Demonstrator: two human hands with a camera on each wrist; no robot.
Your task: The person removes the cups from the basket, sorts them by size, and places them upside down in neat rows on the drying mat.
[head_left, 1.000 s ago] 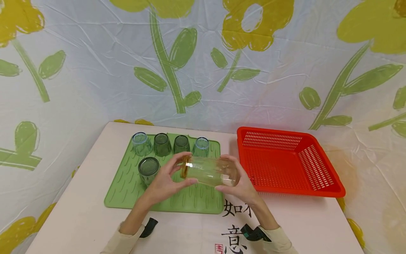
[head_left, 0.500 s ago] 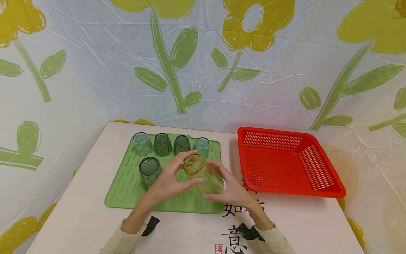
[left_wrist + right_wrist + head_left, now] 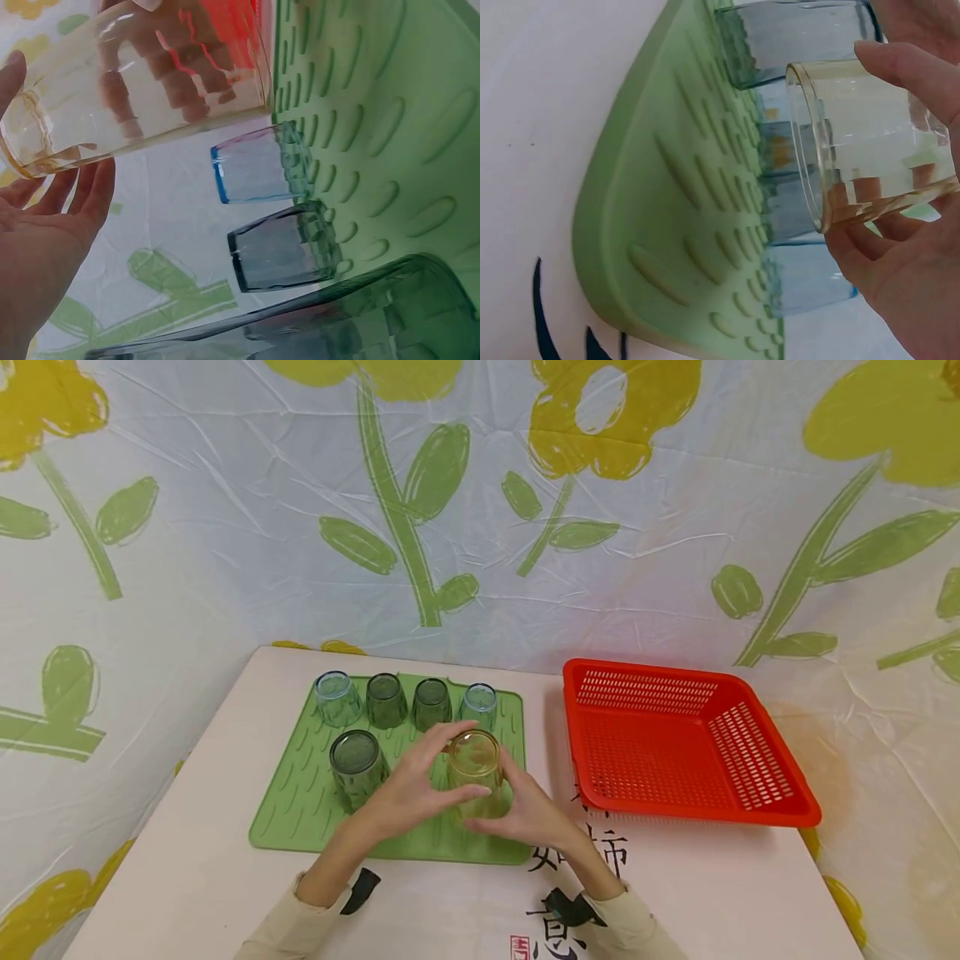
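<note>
An amber-tinted clear glass (image 3: 476,760) is held base up over the right part of a green drying mat (image 3: 300,818). My left hand (image 3: 408,789) grips it near the base, fingers on the far side and thumb in front. Lower down, my right hand (image 3: 528,810) holds its side between thumb and fingers. In the right wrist view, the rim of the amber glass (image 3: 885,142) faces the mat and looks slightly apart from it. A larger grey glass (image 3: 356,764) stands upside down just left of my left hand.
Along the mat's back edge stand a blue glass (image 3: 337,702), two grey glasses (image 3: 387,703) and another blue glass (image 3: 480,700), all upside down. A red perforated basket (image 3: 682,760) sits to the right. A flowered cloth (image 3: 600,593) hangs behind the table.
The amber glass was lying sideways between both hands; it has been turned base up. The right hand has swung left and lower with it, while the left hand shifted slightly right.
</note>
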